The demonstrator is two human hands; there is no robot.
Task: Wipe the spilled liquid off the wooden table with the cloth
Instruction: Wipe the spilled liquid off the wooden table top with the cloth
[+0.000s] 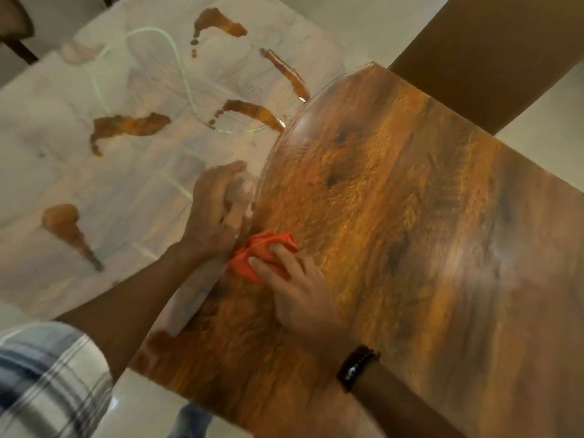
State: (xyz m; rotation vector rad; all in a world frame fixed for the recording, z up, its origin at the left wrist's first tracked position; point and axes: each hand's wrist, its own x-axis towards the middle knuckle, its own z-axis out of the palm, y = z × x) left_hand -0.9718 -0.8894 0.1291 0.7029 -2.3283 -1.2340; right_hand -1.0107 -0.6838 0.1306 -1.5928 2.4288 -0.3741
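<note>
The wooden table (410, 232) fills the view, and its left half glares pale with reflected light. Brown spilled liquid lies there in several patches, such as a far puddle (221, 23), a left puddle (129, 128) and a near-left puddle (68, 229). A crumpled orange cloth (262, 249) lies on the wood near the middle. My right hand (297, 289), with a black wristband, presses down on it. My left hand (215, 210) is just left of the cloth, fingers curled on the rim of a large clear glass dish (284, 134); the fingertips show through the glass.
A brown chair back (489, 55) stands past the table's far right edge. Pale floor tiles (537, 121) show beyond the edges. Thin greenish glass outlines (177, 55) curve over the glaring left half. A small brown puddle (158, 338) sits at the near edge.
</note>
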